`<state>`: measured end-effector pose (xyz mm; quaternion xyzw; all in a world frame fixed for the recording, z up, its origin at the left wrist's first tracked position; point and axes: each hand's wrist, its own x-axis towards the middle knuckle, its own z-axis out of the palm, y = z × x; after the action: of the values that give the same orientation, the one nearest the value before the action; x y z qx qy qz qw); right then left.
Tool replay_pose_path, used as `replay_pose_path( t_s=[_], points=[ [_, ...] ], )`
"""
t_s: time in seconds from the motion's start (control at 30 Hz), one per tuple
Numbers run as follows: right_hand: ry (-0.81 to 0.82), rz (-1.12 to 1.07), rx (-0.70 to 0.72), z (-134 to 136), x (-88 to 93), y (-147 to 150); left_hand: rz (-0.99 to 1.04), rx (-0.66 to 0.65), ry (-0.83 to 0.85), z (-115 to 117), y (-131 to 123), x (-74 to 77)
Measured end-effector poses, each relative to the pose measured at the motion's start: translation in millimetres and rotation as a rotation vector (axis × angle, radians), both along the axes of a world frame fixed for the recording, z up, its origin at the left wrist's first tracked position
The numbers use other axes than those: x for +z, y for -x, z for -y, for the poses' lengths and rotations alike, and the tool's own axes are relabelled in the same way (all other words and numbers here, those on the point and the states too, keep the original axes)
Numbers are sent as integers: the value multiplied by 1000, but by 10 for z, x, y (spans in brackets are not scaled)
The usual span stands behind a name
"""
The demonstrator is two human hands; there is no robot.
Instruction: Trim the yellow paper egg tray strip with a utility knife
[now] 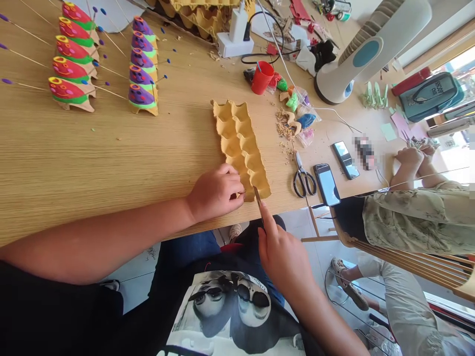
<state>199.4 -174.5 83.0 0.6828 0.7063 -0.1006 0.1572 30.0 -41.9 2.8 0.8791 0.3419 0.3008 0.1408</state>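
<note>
Wooden table (111, 148) bears a tray (239, 136); left hand (217, 193), fingers curled, clamps its near end, while right hand (285, 252), just beside, grips a knife (257, 194) touching the tray's edge.

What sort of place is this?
Probably a craft workshop: rows of painted figures stand on the wooden table, scissors lie beside scraps, and the right hand puts a blade to an egg carton strip that the left hand holds.
</note>
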Motion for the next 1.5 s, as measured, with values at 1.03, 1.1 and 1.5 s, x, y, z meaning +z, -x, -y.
replay_pose_path(
  t_s=[1.03,1.1,1.5],
  points=[
    [-88,-229,-26,181,-7,-178,23,-7,2,-2,-4,-10],
    [-73,-220,-29,185,8,-171,19,-7,7,-3,-2,-6],
    [-71,-160,-17,195,-25,-140,21,-1,20,2,-7,-4]
  ],
)
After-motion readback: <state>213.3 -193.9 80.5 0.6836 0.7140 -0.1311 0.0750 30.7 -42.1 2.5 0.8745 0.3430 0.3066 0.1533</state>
